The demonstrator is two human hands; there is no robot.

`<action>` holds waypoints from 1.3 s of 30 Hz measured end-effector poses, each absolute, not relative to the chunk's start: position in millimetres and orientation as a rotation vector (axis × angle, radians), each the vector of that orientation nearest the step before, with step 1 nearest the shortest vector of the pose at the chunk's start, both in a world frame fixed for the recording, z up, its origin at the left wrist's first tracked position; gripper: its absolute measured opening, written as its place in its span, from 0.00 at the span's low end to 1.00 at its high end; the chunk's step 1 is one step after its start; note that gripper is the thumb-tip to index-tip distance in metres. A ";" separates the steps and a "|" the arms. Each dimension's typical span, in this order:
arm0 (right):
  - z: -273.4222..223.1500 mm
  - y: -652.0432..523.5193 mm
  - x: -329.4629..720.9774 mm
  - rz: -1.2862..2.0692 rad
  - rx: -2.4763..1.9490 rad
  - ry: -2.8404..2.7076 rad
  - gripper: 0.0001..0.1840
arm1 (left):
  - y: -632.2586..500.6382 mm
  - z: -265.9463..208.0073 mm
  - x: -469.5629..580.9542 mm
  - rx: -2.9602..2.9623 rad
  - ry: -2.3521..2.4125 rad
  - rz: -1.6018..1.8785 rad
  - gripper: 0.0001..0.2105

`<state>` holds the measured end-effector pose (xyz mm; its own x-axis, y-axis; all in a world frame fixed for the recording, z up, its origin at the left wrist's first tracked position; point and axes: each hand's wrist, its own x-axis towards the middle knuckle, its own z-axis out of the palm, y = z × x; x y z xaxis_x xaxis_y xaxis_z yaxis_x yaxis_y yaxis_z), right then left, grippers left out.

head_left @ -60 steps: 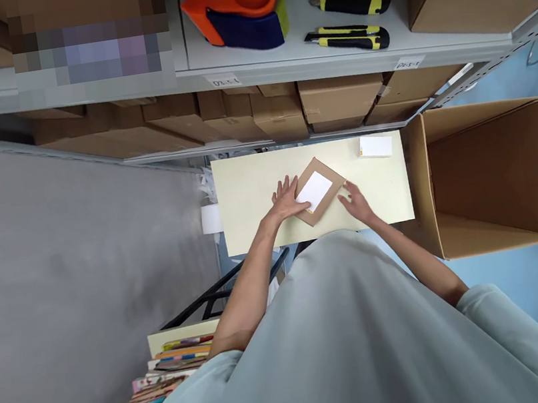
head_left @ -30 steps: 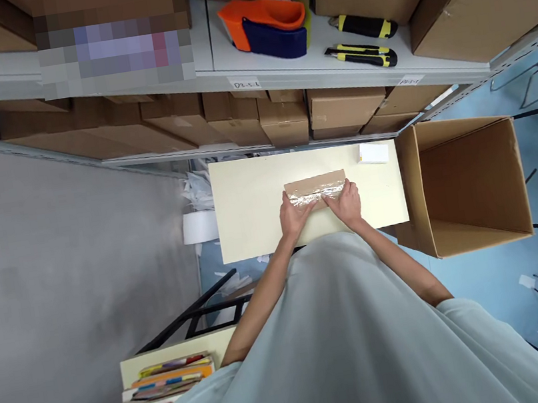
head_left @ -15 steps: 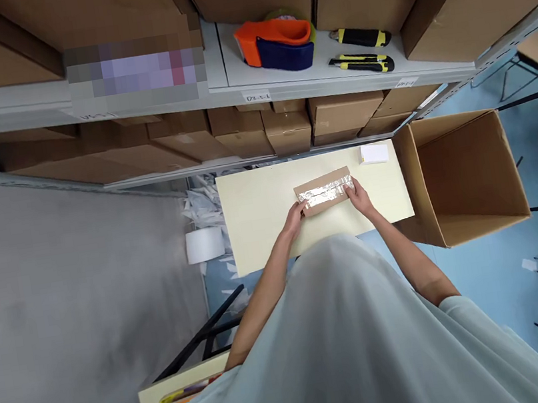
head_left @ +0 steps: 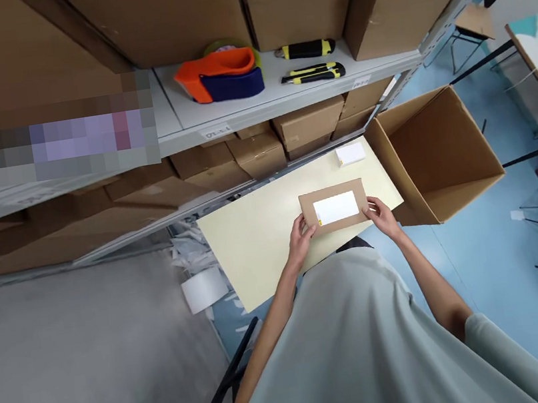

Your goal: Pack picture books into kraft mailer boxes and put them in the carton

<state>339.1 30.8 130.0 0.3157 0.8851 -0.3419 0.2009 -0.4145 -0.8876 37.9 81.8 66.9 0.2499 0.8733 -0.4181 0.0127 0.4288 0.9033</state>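
Between both hands I hold a flat brown cardboard box [head_left: 308,208] over the cream tabletop [head_left: 252,258]. A white label [head_left: 337,209] is stuck on the face turned up to me, with a small yellow mark in its corner. My left hand [head_left: 300,240] grips the lower left end, thumb on top and fingers behind. At the opposite end, my right hand [head_left: 379,214] pinches the lower right corner. A small white stack of labels [head_left: 351,154] lies near the table's far right corner.
A large open carton [head_left: 443,148] stands right of the table. On the shelf above sit an orange and blue tape dispenser [head_left: 225,77] and two box cutters [head_left: 313,73], among cardboard boxes. A white roll [head_left: 205,290] is left of the table.
The box has been turned over: its shiny taped side faced up before, and the labelled side does now. My view has swung to the right.
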 end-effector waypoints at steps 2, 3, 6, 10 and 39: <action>132.9 20.6 349.7 1.080 -1.842 -0.980 0.33 | 85.2 70.2 50.4 1.016 1.156 0.728 0.29; 133.8 16.5 355.5 1.059 -1.861 -0.977 0.33 | 87.7 72.4 56.8 1.056 1.156 0.725 0.29; 136.8 8.5 375.6 1.044 -1.882 -0.927 0.32 | 97.3 83.4 77.1 1.181 1.152 0.740 0.29; 144.2 5.9 415.9 1.016 -1.864 -0.854 0.33 | 114.8 110.0 116.7 1.344 1.093 0.731 0.29; -114.7 102.8 745.5 1.163 -1.828 0.100 0.30 | 317.0 -69.6 633.3 1.672 1.227 -0.082 0.27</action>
<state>745.5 102.8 -114.7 0.5471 0.3827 -0.7444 -0.5039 -0.5595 -0.6580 633.3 317.0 -69.6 0.4794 0.6720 -0.5645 0.7412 0.0345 0.6704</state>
